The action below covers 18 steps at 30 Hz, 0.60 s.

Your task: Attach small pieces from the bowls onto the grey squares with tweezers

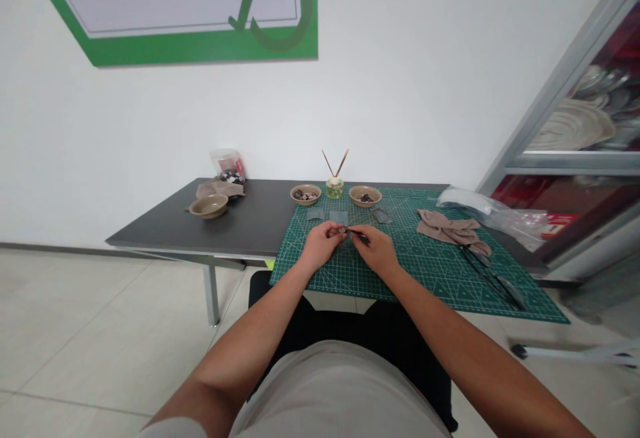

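My left hand [323, 246] is closed in a pinch over the green cutting mat [420, 278], its fingertips around a small piece too tiny to name. Close beside it, my right hand [377, 248] grips a thin dark tool [358, 233] whose tip points at that piece. Just beyond my fingers lie a grey square [339, 217], a paler grey square [315, 213] and a dark, crumpled-looking flat piece [381, 215]. Behind them, a tan bowl [306, 203] of dark and light bits and another tan bowl [365, 203] of dark bits flank a glass jar [335, 189] with two sticks.
A brown cloth [445, 228] and a long dark-handled tool [493, 279] lie at the mat's right. Clear plastic wrapping [487, 208] rests behind them. Leftward on the dark table [250, 231] are a third bowl [209, 207], another cloth [220, 188] and a clear tub [228, 163].
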{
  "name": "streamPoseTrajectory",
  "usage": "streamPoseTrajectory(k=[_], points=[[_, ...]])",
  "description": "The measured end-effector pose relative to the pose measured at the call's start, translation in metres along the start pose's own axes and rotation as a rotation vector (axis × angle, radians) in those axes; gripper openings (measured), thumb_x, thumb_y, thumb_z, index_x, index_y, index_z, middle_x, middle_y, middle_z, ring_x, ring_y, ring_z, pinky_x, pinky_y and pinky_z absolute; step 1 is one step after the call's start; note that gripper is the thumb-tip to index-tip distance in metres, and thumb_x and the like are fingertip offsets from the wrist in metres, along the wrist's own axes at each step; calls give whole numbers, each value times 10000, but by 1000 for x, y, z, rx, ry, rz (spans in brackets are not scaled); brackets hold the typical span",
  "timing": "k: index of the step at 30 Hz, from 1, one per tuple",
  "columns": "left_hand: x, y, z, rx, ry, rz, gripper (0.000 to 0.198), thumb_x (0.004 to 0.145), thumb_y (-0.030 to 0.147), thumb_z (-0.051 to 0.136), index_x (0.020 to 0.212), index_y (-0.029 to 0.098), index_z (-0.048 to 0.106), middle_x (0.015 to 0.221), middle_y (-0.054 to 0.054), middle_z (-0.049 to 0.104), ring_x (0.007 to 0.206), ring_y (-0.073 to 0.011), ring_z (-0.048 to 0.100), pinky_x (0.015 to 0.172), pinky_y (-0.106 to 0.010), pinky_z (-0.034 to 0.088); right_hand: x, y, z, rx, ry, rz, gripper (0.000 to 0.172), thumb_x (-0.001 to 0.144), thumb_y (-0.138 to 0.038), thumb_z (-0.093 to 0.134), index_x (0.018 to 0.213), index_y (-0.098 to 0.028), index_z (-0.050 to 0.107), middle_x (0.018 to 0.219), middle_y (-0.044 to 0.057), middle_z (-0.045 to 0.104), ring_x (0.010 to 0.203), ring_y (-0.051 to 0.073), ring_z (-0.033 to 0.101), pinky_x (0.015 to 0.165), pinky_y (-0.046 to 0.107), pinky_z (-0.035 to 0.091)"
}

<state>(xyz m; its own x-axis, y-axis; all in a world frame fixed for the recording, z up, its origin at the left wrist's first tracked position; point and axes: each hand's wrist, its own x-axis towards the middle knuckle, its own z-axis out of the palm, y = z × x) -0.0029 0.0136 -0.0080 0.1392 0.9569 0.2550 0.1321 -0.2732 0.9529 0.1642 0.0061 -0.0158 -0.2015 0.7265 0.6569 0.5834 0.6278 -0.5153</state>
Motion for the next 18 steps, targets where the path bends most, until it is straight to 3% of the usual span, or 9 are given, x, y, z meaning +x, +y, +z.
streamPoseTrajectory(k=[7, 18], points=[[-1, 3, -3, 45, -40, -11, 175, 738, 205, 631, 896, 155, 687, 614, 29, 599, 584, -116, 550, 624, -249, 432, 4, 3, 0, 64, -43, 39, 157, 843, -230, 579, 957, -224, 688, 957, 57, 711, 897, 199, 658, 817, 342, 505], [-7, 5, 2, 117, -37, 9, 126, 730, 137, 612, 831, 159, 684, 635, 26, 600, 587, -107, 523, 611, -235, 416, 2, 3, -6, 143, -83, 156, 137, 792, -311, 630, 871, -220, 695, 842, 40, 711, 769, 204, 654, 716, 337, 491]])
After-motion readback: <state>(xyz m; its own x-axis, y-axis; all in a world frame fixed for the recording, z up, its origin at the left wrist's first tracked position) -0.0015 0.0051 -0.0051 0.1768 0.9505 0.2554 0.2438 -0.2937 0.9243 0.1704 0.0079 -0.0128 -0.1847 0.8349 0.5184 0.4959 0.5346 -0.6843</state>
